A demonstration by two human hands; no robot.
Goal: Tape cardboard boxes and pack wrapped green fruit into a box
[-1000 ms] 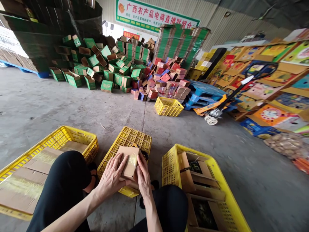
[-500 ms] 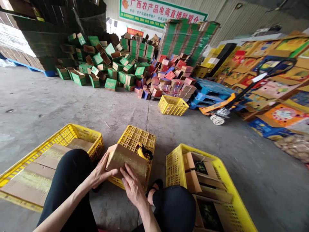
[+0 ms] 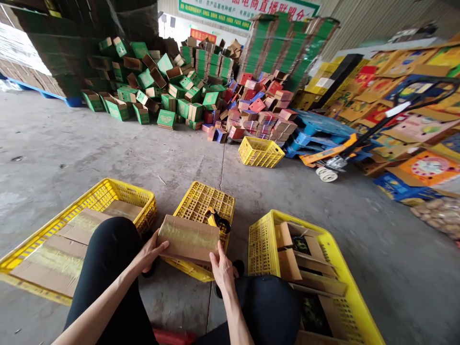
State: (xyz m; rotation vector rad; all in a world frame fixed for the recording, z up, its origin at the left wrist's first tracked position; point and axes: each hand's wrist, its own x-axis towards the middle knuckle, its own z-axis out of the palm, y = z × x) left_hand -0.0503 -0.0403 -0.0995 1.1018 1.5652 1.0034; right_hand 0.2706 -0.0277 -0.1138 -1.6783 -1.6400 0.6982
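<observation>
At twelve o'clock, the left hand and right hand have their fingers clamped on opposite ends of a box, its upper face taped. Taped boxes lie in the left crate at ten o'clock; the right crate, at two, holds open boxes, not yet taped.

"电商直播联盟仓" in red on the green-edged banner, illegible lettering on the red sign

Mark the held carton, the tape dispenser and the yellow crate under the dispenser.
Held carton (image 3: 189, 239): head view, on its taped face.
Tape dispenser (image 3: 217, 220): head view, on its body.
Yellow crate (image 3: 201, 200): head view, on a bare part of its gridded top.
</observation>
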